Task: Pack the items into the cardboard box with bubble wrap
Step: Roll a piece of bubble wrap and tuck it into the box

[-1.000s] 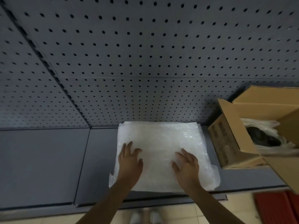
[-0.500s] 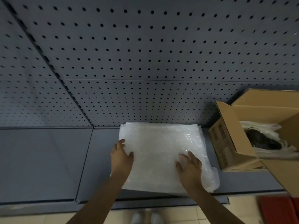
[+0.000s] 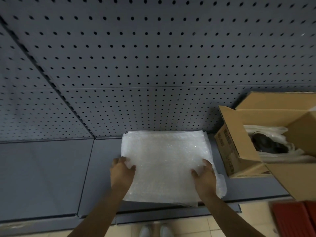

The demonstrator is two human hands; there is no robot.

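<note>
A stack of white bubble wrap [image 3: 164,161] is lying flat on the grey shelf [image 3: 46,175], in the lower middle of the frame, its far edge reaching the foot of the perforated back panel [image 3: 153,57]. The left hand [image 3: 121,170] is gripping the left edge of the stack, fingers curling round the border and thumb pressing on the top sheet. The right hand [image 3: 204,175] is sitting on the right part of the stack near its edge, thumb spreading inward and fingers bending over the sheets; whether it is pinching a sheet or only pressing is not clear. Lower sheets are sticking out past the right hand at the near right corner.

At the right of the frame, just beside the stack but not touching it, the cardboard box [image 3: 239,151] is standing on the shelf with its flaps open. Inside it a dark item [image 3: 266,144] is lying among white wrapping. At the lower right corner a red object [image 3: 294,219] is showing on the tiled floor [image 3: 253,218], and the tips of two pale shoes [image 3: 153,230] are showing at the bottom edge.
</note>
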